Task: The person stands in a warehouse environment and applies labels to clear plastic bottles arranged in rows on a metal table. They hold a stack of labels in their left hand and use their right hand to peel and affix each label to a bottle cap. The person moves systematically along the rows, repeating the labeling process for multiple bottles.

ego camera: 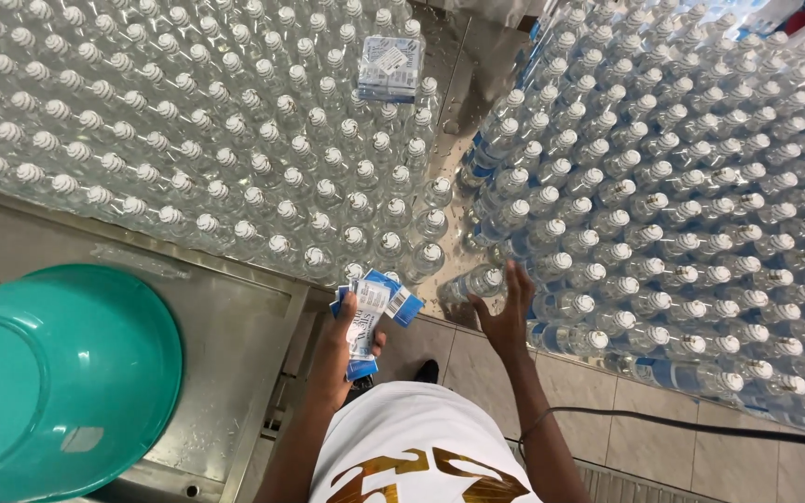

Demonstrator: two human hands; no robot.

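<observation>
1. Basin of green plastic (58, 373) lies upside down at the far left on the grey metal counter (235, 326).
2. Clear plastic bottles with white caps, unlabelled, (188, 140) stand in dense rows above it; a bundle of labels (390, 65) rests on top of them.
3. Left hand (351, 326) has its fingers closed around a stack of blue and white paper labels (372, 312), held near the counter edge.
4. Right hand (510, 307) reaches with fingers spread wide to one clear bottle (479, 279), almost touching it, beside the labelled bottles (682, 214).
5. For doing well, I think the hand should take the bottle by its body and keep the labels flat.
</observation>
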